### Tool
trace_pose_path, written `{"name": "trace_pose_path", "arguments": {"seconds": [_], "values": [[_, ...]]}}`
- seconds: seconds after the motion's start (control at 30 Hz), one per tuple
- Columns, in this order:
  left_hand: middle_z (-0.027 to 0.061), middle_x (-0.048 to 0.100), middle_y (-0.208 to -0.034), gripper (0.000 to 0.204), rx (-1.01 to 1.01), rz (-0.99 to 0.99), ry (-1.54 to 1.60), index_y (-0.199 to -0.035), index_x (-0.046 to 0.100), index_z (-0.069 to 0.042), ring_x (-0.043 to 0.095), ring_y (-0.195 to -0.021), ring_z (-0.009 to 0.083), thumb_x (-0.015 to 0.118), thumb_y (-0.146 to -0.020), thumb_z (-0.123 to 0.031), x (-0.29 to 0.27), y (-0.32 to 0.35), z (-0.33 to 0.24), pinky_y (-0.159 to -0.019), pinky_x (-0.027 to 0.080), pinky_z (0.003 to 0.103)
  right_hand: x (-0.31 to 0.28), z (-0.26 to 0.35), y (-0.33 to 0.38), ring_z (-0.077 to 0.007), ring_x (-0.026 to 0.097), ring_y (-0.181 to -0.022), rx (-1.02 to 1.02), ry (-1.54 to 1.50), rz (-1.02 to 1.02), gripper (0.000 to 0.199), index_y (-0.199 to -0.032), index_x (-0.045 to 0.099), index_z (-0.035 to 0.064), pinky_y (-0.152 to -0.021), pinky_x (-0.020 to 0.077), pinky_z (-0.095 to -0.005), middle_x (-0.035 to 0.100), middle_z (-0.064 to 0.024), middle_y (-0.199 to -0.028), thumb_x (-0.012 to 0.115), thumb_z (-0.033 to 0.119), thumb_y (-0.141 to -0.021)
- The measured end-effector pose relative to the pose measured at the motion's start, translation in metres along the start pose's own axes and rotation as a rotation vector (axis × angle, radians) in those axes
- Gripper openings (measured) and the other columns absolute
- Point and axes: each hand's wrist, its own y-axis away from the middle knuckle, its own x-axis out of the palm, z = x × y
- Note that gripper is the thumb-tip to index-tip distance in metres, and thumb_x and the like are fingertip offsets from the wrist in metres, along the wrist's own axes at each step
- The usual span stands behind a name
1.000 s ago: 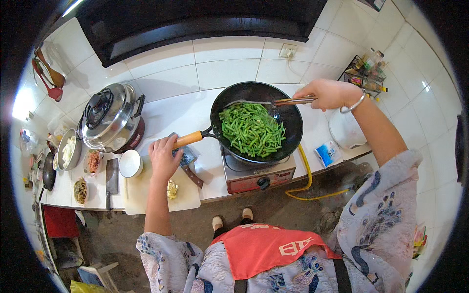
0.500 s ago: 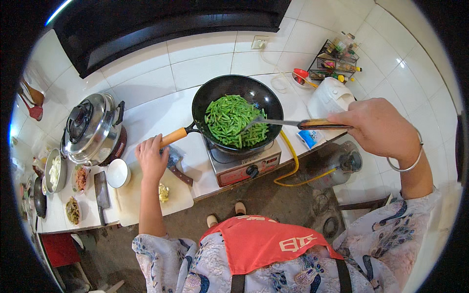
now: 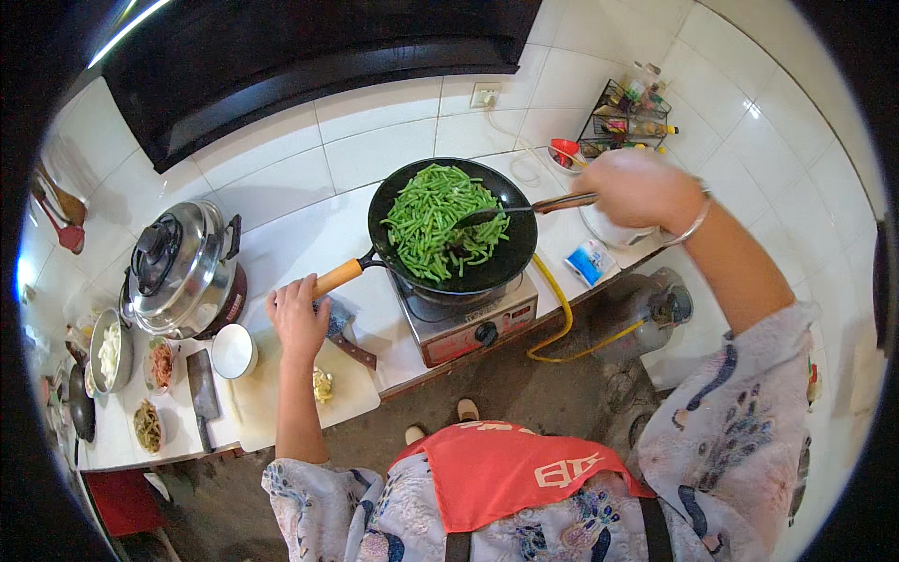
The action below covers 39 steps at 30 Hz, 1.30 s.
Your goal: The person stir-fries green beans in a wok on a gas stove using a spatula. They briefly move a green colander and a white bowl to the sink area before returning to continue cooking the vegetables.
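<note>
A black wok [image 3: 510, 253] sits on a single gas burner [image 3: 468, 328], with cut green beans [image 3: 431, 211] heaped in it. My left hand [image 3: 298, 314] is wrapped round the wok's wooden handle [image 3: 339, 278]. My right hand [image 3: 632, 190], slightly smeared by motion, grips the wooden-handled end of a spatula [image 3: 506, 214]. The spatula's dark blade reaches into the beans and is partly buried among them. Below my left forearm lies a pale cutting board [image 3: 267, 412] with chopped yellowish bits [image 3: 323, 384] on it.
Left on the counter stand a lidded steel pot [image 3: 183, 272], a white bowl [image 3: 234, 351], a cleaver [image 3: 201, 384] and small dishes of food. A second brown-handled knife [image 3: 351, 351] lies near the burner. A yellow hose [image 3: 567, 318] runs to a gas cylinder [image 3: 646, 323]. A bottle rack [image 3: 627, 117] stands behind.
My right hand has moved left and farther from me, pushing the spatula into the beans. The beans have shifted toward the wok's far side. My left hand still holds the handle.
</note>
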Motion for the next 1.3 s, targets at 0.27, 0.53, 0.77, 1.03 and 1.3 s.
{"name": "trace_pose_path", "arguments": {"seconds": [0.27,0.53,0.77,1.03,1.3], "values": [[0.0061,0.066,-0.108,0.041,0.010,-0.048,0.019,-0.114,0.065,-0.013,0.058,-0.105,0.0263,0.074,-0.075,-0.018,0.006,-0.002,-0.002,-0.103,0.032,0.048,0.017,-0.076,-0.046,-0.0175,0.062,-0.056,0.246,-0.506,0.399,0.028,-0.091,0.070,0.0018,-0.051,0.0491,-0.0337,0.068,-0.0113,-0.073,0.057,0.027,-0.089],[0.0061,0.065,-0.108,0.041,-0.006,-0.039,0.006,-0.114,0.064,-0.012,0.058,-0.104,0.0259,0.074,-0.075,-0.019,0.004,-0.003,-0.002,-0.102,0.033,0.046,0.076,-0.060,-0.063,-0.0110,0.053,-0.049,-0.084,-0.769,0.151,0.030,-0.110,0.068,0.0049,-0.045,0.0434,-0.0281,0.061,-0.0042,-0.063,0.066,0.019,-0.084],[0.0061,0.065,-0.106,0.043,-0.023,-0.036,-0.034,-0.115,0.063,-0.013,0.058,-0.104,0.0259,0.075,-0.075,-0.019,0.000,0.003,-0.001,-0.101,0.034,0.045,0.049,-0.097,-0.049,-0.0106,0.059,-0.056,0.024,-0.680,0.129,0.043,-0.125,0.064,0.0072,-0.050,0.0500,-0.0268,0.062,-0.0043,-0.069,0.066,0.010,-0.082],[0.0064,0.065,-0.107,0.043,-0.015,-0.011,-0.005,-0.115,0.064,-0.014,0.058,-0.104,0.0262,0.075,-0.074,-0.018,0.001,-0.007,-0.008,-0.100,0.035,0.045,0.079,-0.089,-0.129,-0.0096,0.058,-0.061,-0.059,-0.860,0.160,0.048,-0.131,0.060,0.0090,-0.053,0.0509,-0.0273,0.061,-0.0019,-0.077,0.063,0.008,-0.083],[0.0066,0.065,-0.106,0.043,-0.027,-0.008,-0.053,-0.117,0.064,-0.013,0.058,-0.104,0.0267,0.074,-0.075,-0.018,-0.001,0.002,0.000,-0.100,0.035,0.045,0.012,0.007,-0.043,-0.0344,0.063,-0.073,-0.487,-0.210,-0.090,0.055,-0.131,0.062,0.0208,-0.064,0.0506,-0.0427,0.063,-0.0174,-0.082,0.054,0.001,-0.080]]}}
